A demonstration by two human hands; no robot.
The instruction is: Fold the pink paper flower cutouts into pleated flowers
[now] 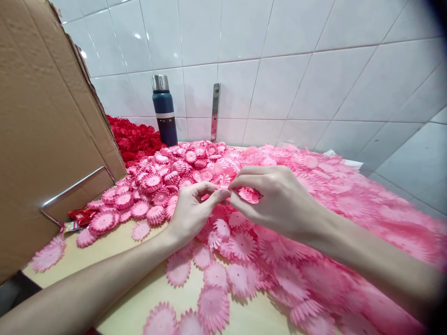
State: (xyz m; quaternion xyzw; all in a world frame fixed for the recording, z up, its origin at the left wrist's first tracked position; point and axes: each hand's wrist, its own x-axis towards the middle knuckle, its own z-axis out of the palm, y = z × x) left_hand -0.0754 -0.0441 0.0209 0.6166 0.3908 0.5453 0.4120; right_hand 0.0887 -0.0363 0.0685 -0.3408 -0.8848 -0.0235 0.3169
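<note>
My left hand (pixel 195 207) and my right hand (pixel 270 197) meet over the middle of the pink pile, fingertips pinched together. Between them is a small pink petal piece (pixel 224 179), its fringed edge showing just above the fingertips; the rest is hidden by the fingers. Beneath and to the right spreads a heap of flat pink scalloped discs (pixel 324 279). Left of my hands lie thicker pink stacked pieces with curled rims (pixel 152 182). Loose discs (pixel 213 307) rest on the pale tabletop (pixel 136 284) nearest me.
A cardboard box (pixel 52 130) with a metal wire handle (pixel 75 188) stands at the left. Behind are a red petal pile (pixel 134 139), a dark blue bottle (pixel 165 111), a metal bracket (pixel 215 111) and a tiled wall (pixel 286 83). A red wrapper (pixel 83 216) lies beside the box.
</note>
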